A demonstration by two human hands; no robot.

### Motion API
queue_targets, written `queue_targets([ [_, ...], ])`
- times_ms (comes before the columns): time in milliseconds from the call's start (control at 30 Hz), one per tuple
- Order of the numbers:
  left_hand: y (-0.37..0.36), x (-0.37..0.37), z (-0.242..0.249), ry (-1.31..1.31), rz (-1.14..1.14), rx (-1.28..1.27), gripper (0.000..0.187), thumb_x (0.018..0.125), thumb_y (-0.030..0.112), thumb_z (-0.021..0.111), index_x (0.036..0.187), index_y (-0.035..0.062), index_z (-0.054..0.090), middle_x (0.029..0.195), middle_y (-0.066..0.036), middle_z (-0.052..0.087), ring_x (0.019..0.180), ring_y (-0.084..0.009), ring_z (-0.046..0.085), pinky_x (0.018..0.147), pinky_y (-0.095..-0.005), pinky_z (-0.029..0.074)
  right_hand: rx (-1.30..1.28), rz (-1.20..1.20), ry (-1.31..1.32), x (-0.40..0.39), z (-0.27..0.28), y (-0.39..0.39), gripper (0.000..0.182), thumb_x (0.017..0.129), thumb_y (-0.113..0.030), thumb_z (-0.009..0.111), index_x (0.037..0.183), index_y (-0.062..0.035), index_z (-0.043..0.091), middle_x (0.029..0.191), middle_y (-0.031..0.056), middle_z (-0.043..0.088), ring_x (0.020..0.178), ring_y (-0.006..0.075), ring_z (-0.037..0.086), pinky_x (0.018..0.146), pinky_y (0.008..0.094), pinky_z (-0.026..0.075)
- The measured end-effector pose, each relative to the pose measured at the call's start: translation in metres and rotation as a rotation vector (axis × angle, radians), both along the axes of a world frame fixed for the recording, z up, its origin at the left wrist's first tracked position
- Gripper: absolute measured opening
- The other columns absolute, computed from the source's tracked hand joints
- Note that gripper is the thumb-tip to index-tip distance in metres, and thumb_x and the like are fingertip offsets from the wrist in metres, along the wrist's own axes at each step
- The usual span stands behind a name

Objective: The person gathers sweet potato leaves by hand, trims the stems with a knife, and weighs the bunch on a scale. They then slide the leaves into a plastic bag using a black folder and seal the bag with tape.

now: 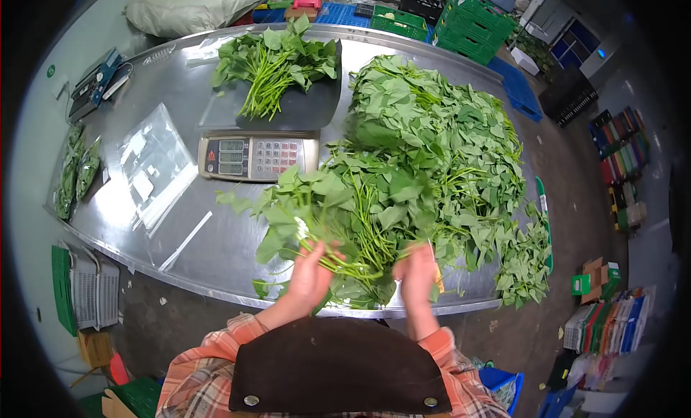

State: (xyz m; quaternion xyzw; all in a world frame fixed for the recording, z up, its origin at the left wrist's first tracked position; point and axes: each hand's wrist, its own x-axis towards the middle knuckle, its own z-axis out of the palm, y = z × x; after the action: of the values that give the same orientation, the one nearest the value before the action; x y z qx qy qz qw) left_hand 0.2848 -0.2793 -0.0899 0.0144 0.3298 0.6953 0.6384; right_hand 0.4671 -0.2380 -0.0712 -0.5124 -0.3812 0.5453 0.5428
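Note:
My left hand (309, 278) is closed round the stems of a small bunch of leafy greens (327, 191), whose leaves point away from me. To its right, my right hand (417, 274) is curled and a little blurred at the stem ends. What it grips, if anything, I cannot make out; something yellow-orange shows beside it. A large heap of the same greens (439, 130) spreads over the metal table (216, 252), ahead and to the right of my hands. Beyond my left hand stands a digital scale (260, 156), with a bundle of greens (270, 69) on its dark pan.
Clear plastic bags (155, 166) lie flat left of the scale. Packed greens (75, 170) and a small device (97, 83) sit at the table's left edge. Green crates (471, 26) are stacked beyond the far edge, and a grey crate (93, 288) stands at lower left.

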Motion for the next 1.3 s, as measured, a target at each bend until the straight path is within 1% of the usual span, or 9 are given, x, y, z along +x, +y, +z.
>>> queue_targets([
  [100,-0.014,-0.043,-0.011,0.194,0.024,-0.039,0.023,0.089,0.012,0.055,0.109,0.0046,0.046,0.1,-0.012,0.057,0.079,-0.0205,0.058,0.073,-0.036,0.049,-0.077,-0.204,0.577,0.064,0.014,0.046,0.024,0.095,-0.027,0.043,0.09,-0.006,0.053,0.065,0.0023,0.052,0.05,0.007,0.045,0.042,0.0215,0.035],
  [233,-0.053,-0.062,-0.017,0.265,-0.333,-0.075,0.03,0.085,0.011,0.056,0.113,0.0035,0.047,0.099,-0.012,0.057,0.075,-0.0168,0.057,0.063,-0.0314,0.049,-0.185,0.352,-0.415,0.062,0.005,0.02,0.026,0.084,-0.025,0.064,0.1,-0.0053,0.06,0.079,0.0042,0.059,0.062,0.0121,0.054,0.05,0.0263,0.044],
  [300,-0.065,-0.067,-0.012,-0.046,-0.575,-0.104,0.033,0.085,0.012,0.056,0.116,0.0026,0.047,0.099,-0.012,0.057,0.074,-0.0162,0.056,0.064,-0.0309,0.048,0.416,0.262,-1.189,0.033,-0.006,0.007,0.025,0.076,-0.022,0.071,0.088,-0.0027,0.06,0.079,0.0128,0.059,0.065,0.0285,0.059,0.056,0.0373,0.047],
  [467,-0.067,-0.072,-0.012,0.019,-0.637,-0.131,0.036,0.084,0.011,0.055,0.118,0.0025,0.047,0.104,-0.013,0.056,0.078,-0.0195,0.058,0.078,-0.0339,0.046,0.494,0.518,-1.46,0.014,-0.039,0.029,0.022,0.083,-0.023,0.064,0.09,-0.003,0.06,0.069,0.0111,0.061,0.056,0.0258,0.059,0.05,0.0349,0.046],
  [633,-0.07,-0.067,-0.003,0.157,-0.226,-0.018,0.03,0.084,0.011,0.056,0.112,0.0036,0.05,0.098,-0.013,0.058,0.075,-0.0193,0.057,0.081,-0.0366,0.045,-0.01,0.363,-0.064,0.035,0.065,0.047,0.023,0.09,-0.025,0.055,0.092,-0.0024,0.062,0.07,0.0067,0.064,0.052,0.0086,0.056,0.044,0.0245,0.041],
  [767,-0.074,-0.068,-0.018,0.075,-0.6,-0.201,0.02,0.084,0.015,0.06,0.099,0.0027,0.057,0.094,-0.01,0.059,0.066,-0.0144,0.053,0.068,-0.0336,0.046,0.2,0.621,-1.4,0.05,0.021,0.065,0.019,0.091,-0.019,0.054,0.095,-0.0006,0.059,0.066,0.0066,0.063,0.047,0.01,0.055,0.045,0.0215,0.043],
  [800,-0.064,-0.069,-0.016,0.081,-0.535,-0.13,0.021,0.084,0.016,0.06,0.1,0.0017,0.058,0.093,-0.01,0.06,0.067,-0.0142,0.054,0.068,-0.033,0.046,-0.068,0.524,-0.834,0.049,0.022,0.061,0.015,0.091,-0.017,0.056,0.093,-0.0027,0.057,0.064,0.0054,0.063,0.048,0.0095,0.055,0.044,0.0203,0.043],
  [900,-0.041,-0.077,-0.005,0.078,-0.32,0.036,0.023,0.086,0.016,0.059,0.102,-0.001,0.059,0.088,-0.009,0.061,0.07,-0.0137,0.055,0.068,-0.0311,0.047,-0.192,0.545,-0.272,0.032,0.05,0.046,0.013,0.09,-0.016,0.057,0.09,-0.0028,0.056,0.064,0.005,0.062,0.048,0.0094,0.055,0.044,0.0208,0.043],
  [1300,0.011,-0.029,0.03,0.546,-0.264,-0.011,0.024,0.084,0.016,0.065,0.097,-0.0029,0.059,0.081,-0.006,0.064,0.068,-0.0112,0.057,0.06,-0.024,0.047,-0.237,0.928,-0.355,-0.035,0.007,0.001,0.018,0.088,-0.018,0.06,0.091,-0.0006,0.056,0.073,0.0052,0.063,0.063,0.0083,0.058,0.056,0.0214,0.045],
])
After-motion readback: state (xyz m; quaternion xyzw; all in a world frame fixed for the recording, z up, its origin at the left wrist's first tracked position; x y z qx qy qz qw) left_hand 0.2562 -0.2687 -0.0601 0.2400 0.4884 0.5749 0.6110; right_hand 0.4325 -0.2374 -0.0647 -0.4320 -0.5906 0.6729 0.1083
